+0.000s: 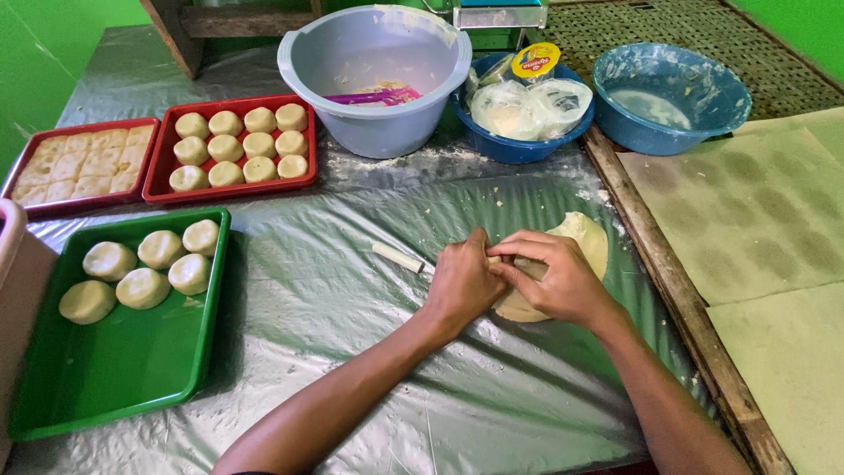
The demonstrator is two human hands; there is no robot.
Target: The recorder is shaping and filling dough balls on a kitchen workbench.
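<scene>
Presently both hands work at the flattened dough sheet (587,242), which lies on the plastic-covered surface (352,290) right of centre, its far edge close to the wooden rail (668,281) that bounds the surface on the right. The left hand (462,281) pinches the near-left edge of the dough with thumb and fingertips closed on it. The right hand (554,273) lies over the dough, fingers curled and meeting the left hand's fingertips; its grip is closed on the same dough edge.

A short white stick (397,257) lies just left of the hands, apart from them.

Left side: a green tray (123,369) holds five dough rounds at its far end, the near half bare. Beyond it stand two red trays, one (233,145) with rows of dough balls, the other (79,167) with cut dough squares, both touching side by side.

Far edge: a grey plastic basin (378,79), a dark blue bowl (519,141) with plastic bags, and a floured blue bowl (673,97), set close together.

Open room lies between the green tray and the hands, and in front of the forearms to the near edge. Right of the rail lie stained paper sheets (756,220).
</scene>
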